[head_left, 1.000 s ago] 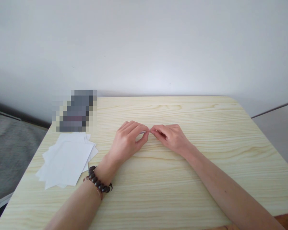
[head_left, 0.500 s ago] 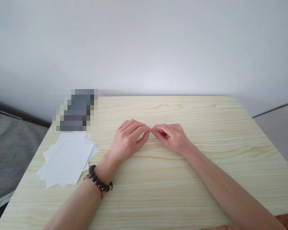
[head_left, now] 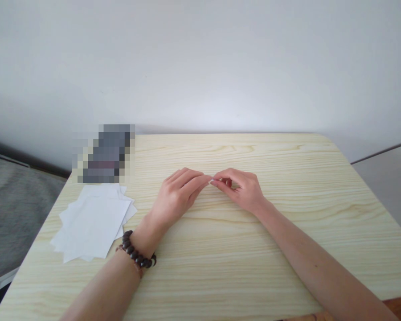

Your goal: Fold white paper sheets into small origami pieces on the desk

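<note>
Over the middle of the table, my left hand [head_left: 178,191] and my right hand [head_left: 242,186] meet fingertip to fingertip. Between them is a tiny white piece of paper [head_left: 211,181], mostly covered by the fingers; its shape cannot be made out. My left thumb and index finger pinch it from the left, the thumb largely hidden beneath. From the right, my right thumb and index finger close on it, with the other fingers curled in. A dark beaded bracelet [head_left: 136,255] circles my left wrist.
Several white paper sheets [head_left: 95,225] lie in a fanned stack on the table's left side. Behind them is a dark, pixelated rectangular object [head_left: 105,154]. The pale wood-grain table [head_left: 237,267] meets a white wall [head_left: 220,67] at the back.
My right index finger has arched up a little, and my left thumb has slipped further under its fingers. Slightly more of the white piece shows between the fingertips.
</note>
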### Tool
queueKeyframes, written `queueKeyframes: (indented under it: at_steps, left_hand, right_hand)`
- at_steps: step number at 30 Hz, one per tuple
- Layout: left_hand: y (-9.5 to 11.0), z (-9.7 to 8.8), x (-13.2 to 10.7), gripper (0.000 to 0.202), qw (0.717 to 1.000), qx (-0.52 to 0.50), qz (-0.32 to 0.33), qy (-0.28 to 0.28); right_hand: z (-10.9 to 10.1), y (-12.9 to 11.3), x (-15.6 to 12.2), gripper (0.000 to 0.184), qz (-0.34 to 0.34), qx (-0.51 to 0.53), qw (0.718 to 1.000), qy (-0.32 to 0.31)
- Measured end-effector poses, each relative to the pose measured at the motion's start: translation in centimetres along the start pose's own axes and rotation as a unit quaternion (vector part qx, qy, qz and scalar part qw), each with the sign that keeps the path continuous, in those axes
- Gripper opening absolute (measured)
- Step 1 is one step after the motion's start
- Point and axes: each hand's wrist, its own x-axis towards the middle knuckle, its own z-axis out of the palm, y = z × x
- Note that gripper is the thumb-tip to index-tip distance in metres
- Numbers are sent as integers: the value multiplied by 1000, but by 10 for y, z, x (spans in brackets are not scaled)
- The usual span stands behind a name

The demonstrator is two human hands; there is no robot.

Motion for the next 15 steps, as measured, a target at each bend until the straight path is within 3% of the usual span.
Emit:
queueKeyframes:
  at_steps: [8,15]
  left_hand:
    - [5,0,3,5,1000,-17,-13,-12]
    - [4,1,0,8,999,-28,-37,-5]
  right_hand:
    - [-1,-3,0,11,-8,19,1000,-24]
    - [-2,-6,4,12,80,81,994,-3]
